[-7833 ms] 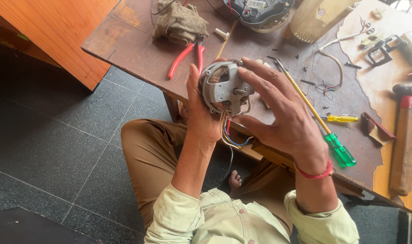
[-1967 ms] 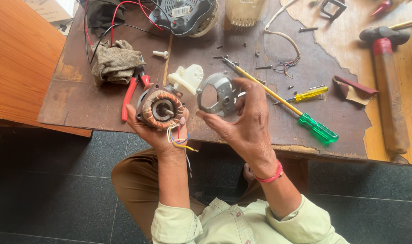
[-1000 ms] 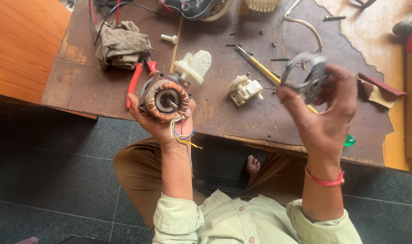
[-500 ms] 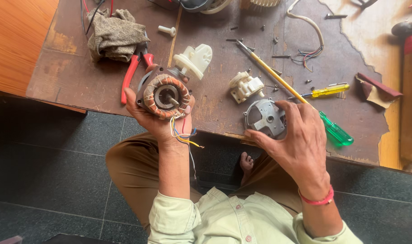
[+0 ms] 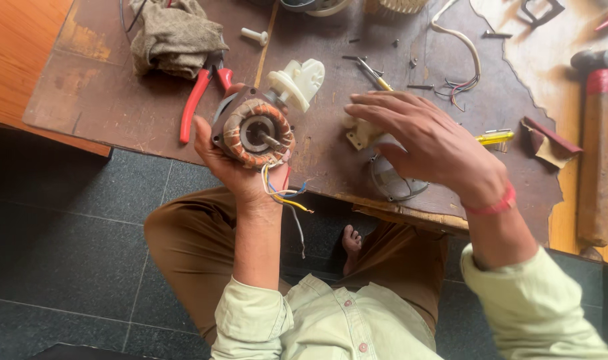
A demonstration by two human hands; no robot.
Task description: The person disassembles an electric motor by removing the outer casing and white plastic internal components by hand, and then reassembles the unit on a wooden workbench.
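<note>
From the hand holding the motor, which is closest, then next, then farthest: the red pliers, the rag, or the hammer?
From the left hand:
1. Red pliers, just up and to its left on the table.
2. Rag, farther up, at the table's far left.
3. Hammer, far across on the right.

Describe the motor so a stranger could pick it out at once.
Start at the brown table and find the red pliers near its front edge. Just right of them, the left hand holds up the motor: a round block ringed by copper windings, with a shaft in the centre and coloured wires hanging below.
</note>
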